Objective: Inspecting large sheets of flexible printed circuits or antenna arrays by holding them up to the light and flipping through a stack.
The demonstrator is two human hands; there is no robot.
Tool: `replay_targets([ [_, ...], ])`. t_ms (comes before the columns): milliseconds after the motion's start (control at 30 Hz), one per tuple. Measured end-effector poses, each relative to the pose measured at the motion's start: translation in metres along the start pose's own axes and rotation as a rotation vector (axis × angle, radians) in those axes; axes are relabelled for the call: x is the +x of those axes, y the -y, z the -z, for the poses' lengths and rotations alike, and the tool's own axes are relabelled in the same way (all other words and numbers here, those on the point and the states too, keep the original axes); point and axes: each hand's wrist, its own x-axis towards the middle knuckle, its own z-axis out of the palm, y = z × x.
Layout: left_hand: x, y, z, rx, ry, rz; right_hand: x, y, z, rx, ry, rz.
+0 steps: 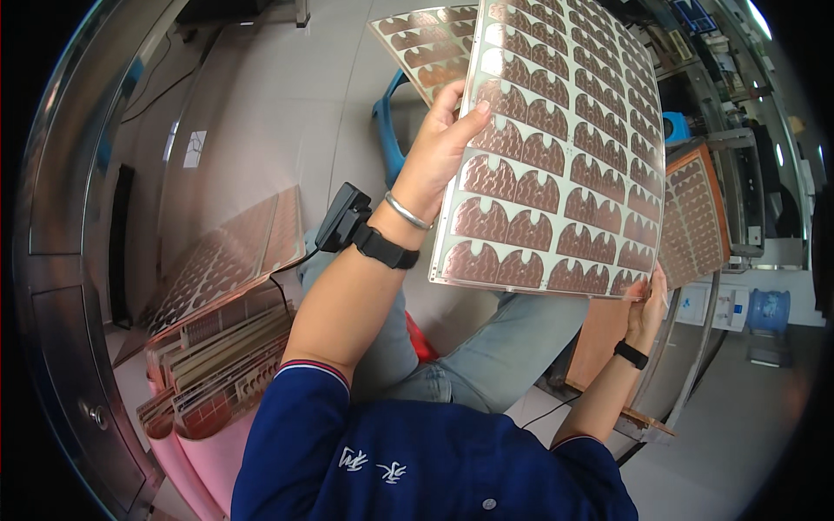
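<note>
A large pale circuit-board panel [569,130], covered in rows of copper-coloured arched shapes, is held up tilted in front of me. My left hand [441,143] grips its left edge, with the thumb over the face and the fingers behind. At the lower right corner, my right hand [645,308] is closed on the bottom edge, its fingers partly hidden by the panel. Whether this is one panel or a few together, I cannot tell. Behind it, a similar panel [426,48] lies at or above a blue stool [389,130].
Beside my left arm, more copper-patterned panels [234,247] lie over a bundle of upright boards, with pink sheeting [187,464] around it. To the right, a metal-framed rack [708,304] holds another patterned panel [695,217]. A metal cabinet [65,321] borders the far left.
</note>
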Motion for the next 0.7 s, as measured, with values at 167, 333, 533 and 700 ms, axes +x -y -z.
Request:
replay_targets([
  [167, 0.004, 0.006, 0.004, -0.031, 0.013, -0.002, -0.008, 0.005, -0.007, -0.074, 0.015, 0.035],
  [333, 0.002, 0.006, 0.005, -0.068, 0.004, 0.039, -0.017, 0.013, -0.018, -0.060, -0.061, 0.063],
  [533, 0.001, 0.004, 0.005, -0.058, 0.003, 0.043, -0.023, 0.016, -0.024, 0.011, -0.147, 0.087],
  [700, 0.000, -0.003, 0.003, 0.029, -0.005, 0.016, -0.026, 0.021, -0.020, 0.030, -0.107, 0.095],
])
